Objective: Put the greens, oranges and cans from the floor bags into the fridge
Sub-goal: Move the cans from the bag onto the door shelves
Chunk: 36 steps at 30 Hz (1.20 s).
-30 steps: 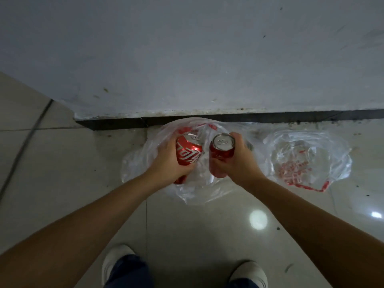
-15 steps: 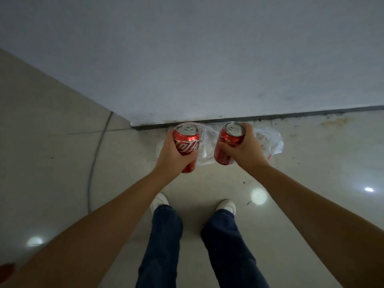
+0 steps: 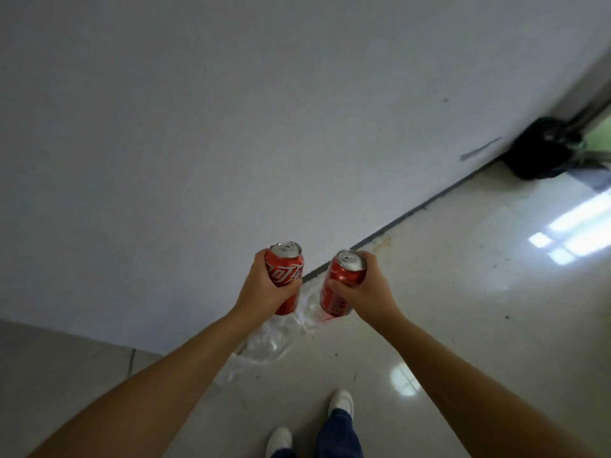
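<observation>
Cans are up off the floor, one red can (image 3: 285, 276) gripped in the left hand (image 3: 264, 289) and another red can (image 3: 342, 285) gripped in the right hand (image 3: 367, 289). The fridge is not in view. Cold, wet cans could slip and drop. The plastic bag (image 3: 264, 342) near the feet, maybe empty, could trip a step.

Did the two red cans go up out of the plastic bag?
Yes. Both cans, left can and right can, were down in the clear plastic bag on the floor; now they're held well above it.
</observation>
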{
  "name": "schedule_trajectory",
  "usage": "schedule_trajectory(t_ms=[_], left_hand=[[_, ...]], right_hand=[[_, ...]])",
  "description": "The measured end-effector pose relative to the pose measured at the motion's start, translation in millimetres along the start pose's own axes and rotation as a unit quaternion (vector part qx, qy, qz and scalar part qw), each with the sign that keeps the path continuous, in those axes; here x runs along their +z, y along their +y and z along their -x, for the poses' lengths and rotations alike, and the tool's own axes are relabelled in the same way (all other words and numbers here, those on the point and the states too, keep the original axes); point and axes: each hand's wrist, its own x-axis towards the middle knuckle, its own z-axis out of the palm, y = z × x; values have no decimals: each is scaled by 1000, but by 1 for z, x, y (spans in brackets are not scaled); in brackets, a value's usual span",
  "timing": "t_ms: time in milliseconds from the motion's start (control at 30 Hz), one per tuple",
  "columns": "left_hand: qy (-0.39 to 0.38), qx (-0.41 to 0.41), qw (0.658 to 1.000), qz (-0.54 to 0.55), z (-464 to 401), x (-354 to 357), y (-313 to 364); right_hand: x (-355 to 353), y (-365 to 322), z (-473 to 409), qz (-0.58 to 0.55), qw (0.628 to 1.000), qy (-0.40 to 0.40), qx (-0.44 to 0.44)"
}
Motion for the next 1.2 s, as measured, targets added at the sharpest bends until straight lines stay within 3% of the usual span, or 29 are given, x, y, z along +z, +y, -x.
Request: schedule_trajectory(t_ms=[133, 300, 567, 867, 1200], left_hand=[[-114, 90, 989, -27, 10, 53, 58], [-276, 181, 943, -46, 57, 153, 124], [-469, 222, 853, -55, 207, 325, 174], [-556, 200, 804, -69, 382, 491, 186], [-595, 256, 760, -59, 475, 637, 256]], right_hand=[[-73, 2, 56, -8, 993, 118, 15], [-170, 26, 154, 1, 959, 277, 55], [-291, 97, 352, 9, 876, 464, 134], [-404, 194, 548, 9, 830, 525, 189], [-543, 234, 619, 38, 806, 562, 181]])
